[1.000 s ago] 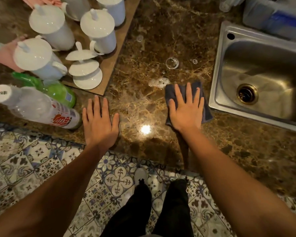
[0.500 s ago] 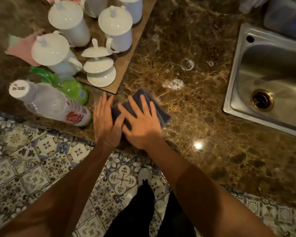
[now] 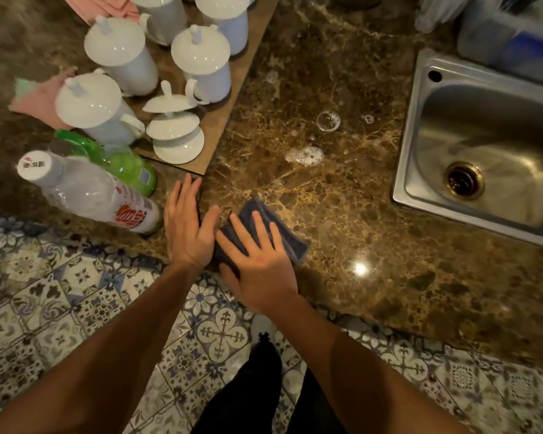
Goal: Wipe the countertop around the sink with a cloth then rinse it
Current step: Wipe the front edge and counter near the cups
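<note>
A dark grey-blue cloth (image 3: 290, 238) lies flat on the brown marble countertop (image 3: 342, 214) near its front edge. My right hand (image 3: 257, 264) presses on it with fingers spread and straight. My left hand (image 3: 187, 225) rests flat on the counter just left of the cloth, its thumb touching the cloth's left side. A patch of white foam (image 3: 306, 155) and a large soap bubble (image 3: 328, 121) sit on the counter further back. The steel sink (image 3: 427, 120) is at the right, its drain (image 3: 463, 180) visible.
A brown board (image 3: 232, 89) at the back left carries several white lidded mugs (image 3: 201, 62). A white bottle (image 3: 88, 191) and a green bottle (image 3: 129, 166) lie just left of my left hand. A pink cloth (image 3: 35, 100) is at far left. Containers (image 3: 508, 42) stand behind the sink.
My right hand swept the cloth leftward from beside the sink until it met my left hand. In the last half second both hands have stayed almost still.
</note>
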Available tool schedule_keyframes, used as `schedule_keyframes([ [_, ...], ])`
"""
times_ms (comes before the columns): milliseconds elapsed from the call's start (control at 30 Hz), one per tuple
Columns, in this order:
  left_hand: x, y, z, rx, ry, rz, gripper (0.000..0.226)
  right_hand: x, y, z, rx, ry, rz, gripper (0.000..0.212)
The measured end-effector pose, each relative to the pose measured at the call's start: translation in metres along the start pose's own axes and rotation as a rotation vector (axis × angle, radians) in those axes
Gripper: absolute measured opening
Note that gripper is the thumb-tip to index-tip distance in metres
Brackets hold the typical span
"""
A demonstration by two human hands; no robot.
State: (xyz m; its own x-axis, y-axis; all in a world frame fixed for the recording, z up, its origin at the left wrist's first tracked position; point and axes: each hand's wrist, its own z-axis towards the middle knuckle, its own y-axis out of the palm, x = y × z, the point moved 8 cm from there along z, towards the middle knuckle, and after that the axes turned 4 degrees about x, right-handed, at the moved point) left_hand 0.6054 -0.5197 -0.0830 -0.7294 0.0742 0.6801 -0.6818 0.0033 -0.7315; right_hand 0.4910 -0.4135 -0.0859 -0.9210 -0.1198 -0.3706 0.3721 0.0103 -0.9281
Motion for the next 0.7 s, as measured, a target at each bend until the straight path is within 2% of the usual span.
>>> schedule_keyframes([
  [100,0.002,0.002,0.001,-0.011,0.015,0.065,0.068,0.032,-0.008,0.005,-0.069,-0.007,-0.053,0.055],
  [267,0.009,0.012,0.000,-0.057,0.113,0.374,0.075,0.150,-0.043,0.038,-0.061,0.380,-0.155,0.062],
  [333,0.010,0.015,0.000,-0.069,0.124,0.444,0.077,0.157,-0.044,0.039,-0.062,0.479,-0.159,0.064],
  [400,0.012,0.016,-0.001,-0.074,0.125,0.485,0.080,0.133,-0.037,0.023,-0.048,0.528,-0.137,0.067],
  [467,0.013,0.018,0.000,-0.081,0.127,0.525,0.082,0.093,-0.026,-0.008,-0.056,0.451,-0.123,0.067],
  [533,0.014,0.021,0.000,-0.106,0.112,0.579,0.082,0.064,-0.019,-0.043,-0.102,0.298,-0.120,0.063],
  [700,0.038,0.023,-0.013,-0.052,0.108,0.628,0.062,0.082,-0.032,-0.059,-0.306,-0.185,-0.137,0.059],
])
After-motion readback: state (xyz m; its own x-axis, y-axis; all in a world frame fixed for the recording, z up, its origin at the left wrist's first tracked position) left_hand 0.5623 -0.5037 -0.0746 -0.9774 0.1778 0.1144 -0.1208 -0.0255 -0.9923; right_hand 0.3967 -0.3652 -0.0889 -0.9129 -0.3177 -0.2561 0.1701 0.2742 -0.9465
